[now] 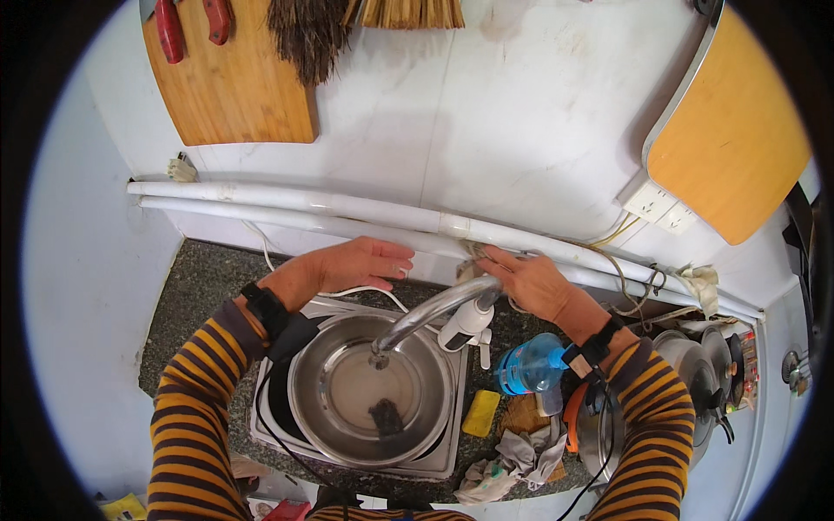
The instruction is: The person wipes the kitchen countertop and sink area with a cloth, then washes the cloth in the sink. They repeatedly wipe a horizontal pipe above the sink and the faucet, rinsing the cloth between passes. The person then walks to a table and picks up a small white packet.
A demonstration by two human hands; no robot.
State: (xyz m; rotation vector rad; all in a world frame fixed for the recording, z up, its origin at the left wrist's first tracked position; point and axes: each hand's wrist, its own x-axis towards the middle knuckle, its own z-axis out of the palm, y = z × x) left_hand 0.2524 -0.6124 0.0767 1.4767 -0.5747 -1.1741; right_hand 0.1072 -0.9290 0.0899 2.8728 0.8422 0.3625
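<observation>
My left hand (365, 264) is held just in front of the lower white pipe (293, 220), fingers extended and holding nothing. Behind the faucet, my right hand (537, 283) grips a greyish cloth (466, 270) against the pipes; the fingers hide part of it. The curved metal spout (436, 309) rises from a white faucet body (466, 325) and ends over a stainless steel basin (303, 397). This basin sits in the sink (417, 470) and holds shallow cloudy water with a dark scouring pad (386, 418) in it.
Right of the sink lie a blue plastic bottle (528, 365), a yellow sponge (481, 413) and crumpled rags (515, 459). Lidded pots (684, 371) stand farther right. A cutting board (234, 91) and brooms (410, 13) hang above; sockets (651, 202) are on the wall.
</observation>
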